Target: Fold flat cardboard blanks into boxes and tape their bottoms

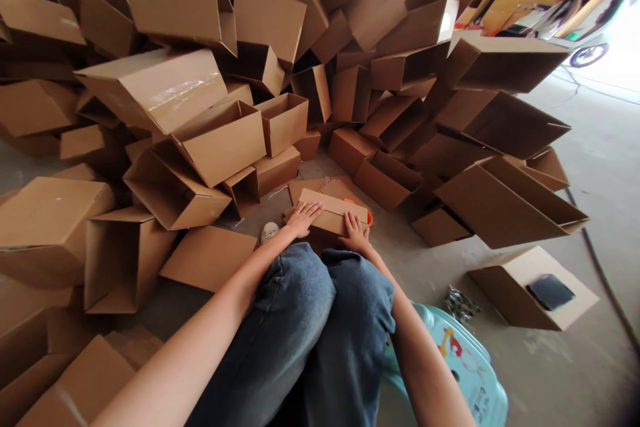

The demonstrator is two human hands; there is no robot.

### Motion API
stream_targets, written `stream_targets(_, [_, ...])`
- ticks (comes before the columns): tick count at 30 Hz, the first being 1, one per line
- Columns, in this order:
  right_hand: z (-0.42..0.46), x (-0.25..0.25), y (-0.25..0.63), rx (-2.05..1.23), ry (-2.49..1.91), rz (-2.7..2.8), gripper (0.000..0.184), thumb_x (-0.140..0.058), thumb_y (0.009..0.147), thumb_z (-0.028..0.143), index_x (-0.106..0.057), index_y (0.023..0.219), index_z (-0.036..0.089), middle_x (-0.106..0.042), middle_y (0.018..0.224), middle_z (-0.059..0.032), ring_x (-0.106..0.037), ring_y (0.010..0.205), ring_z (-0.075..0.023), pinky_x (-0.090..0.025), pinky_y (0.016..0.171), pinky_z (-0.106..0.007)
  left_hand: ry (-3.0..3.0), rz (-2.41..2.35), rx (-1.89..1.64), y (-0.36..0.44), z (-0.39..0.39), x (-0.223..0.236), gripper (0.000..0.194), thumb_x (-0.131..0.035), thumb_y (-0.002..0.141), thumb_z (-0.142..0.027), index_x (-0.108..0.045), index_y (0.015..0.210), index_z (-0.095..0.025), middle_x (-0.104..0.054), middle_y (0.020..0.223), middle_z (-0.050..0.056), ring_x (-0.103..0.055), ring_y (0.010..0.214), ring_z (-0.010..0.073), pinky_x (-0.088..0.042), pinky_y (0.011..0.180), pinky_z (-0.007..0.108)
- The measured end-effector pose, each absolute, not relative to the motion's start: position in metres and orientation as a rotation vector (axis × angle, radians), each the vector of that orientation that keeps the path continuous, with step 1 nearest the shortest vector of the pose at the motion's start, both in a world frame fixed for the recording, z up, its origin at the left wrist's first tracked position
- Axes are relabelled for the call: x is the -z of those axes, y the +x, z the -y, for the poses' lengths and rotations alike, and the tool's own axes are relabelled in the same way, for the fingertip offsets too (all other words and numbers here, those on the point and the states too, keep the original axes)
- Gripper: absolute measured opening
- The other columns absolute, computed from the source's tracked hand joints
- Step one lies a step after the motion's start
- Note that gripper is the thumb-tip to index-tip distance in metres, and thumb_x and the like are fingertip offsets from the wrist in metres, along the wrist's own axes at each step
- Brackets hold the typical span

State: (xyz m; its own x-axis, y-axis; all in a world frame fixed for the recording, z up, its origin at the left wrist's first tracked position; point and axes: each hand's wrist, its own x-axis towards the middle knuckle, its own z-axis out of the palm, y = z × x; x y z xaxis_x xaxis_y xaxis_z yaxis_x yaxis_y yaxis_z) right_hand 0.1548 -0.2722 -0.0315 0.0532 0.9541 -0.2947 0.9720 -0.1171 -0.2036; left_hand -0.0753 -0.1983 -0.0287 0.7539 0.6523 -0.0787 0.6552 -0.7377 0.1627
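Resting flat, fingers spread, L hand [304, 218] & R hand [356, 232] both press a small cardboard box [334, 215] on floor just past knees [320, 293]; neither grips. Orange bit [369, 217] by R hand. Box pile [260, 80] behind.

Lying on the concrete floor just past the knees: small brown cardboard box [333, 213], flaps folded shut on top, tilting slightly, touching flattened cardboard behind, with an orange object peeking out at its right edge.
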Motion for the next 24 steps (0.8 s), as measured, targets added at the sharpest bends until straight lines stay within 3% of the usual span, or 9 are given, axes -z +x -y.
stream_targets(24, [0.2722,0.0294,0.1558,0.583,2.234,-2.057,0.099,-0.056,0.085,0.03,0.011,0.159,0.032,0.001,0.169,-0.0033,0.001,0.155,-0.03,-0.016,0.118,-0.066,2.8,-1.047,0.026,-0.0755,0.1997,0.0278,0.112,-0.065,0.076,-0.017,0.01,0.16,-0.019,-0.007,0.169,0.012,-0.004,0.156,0.0219,-0.006,0.125,0.041])
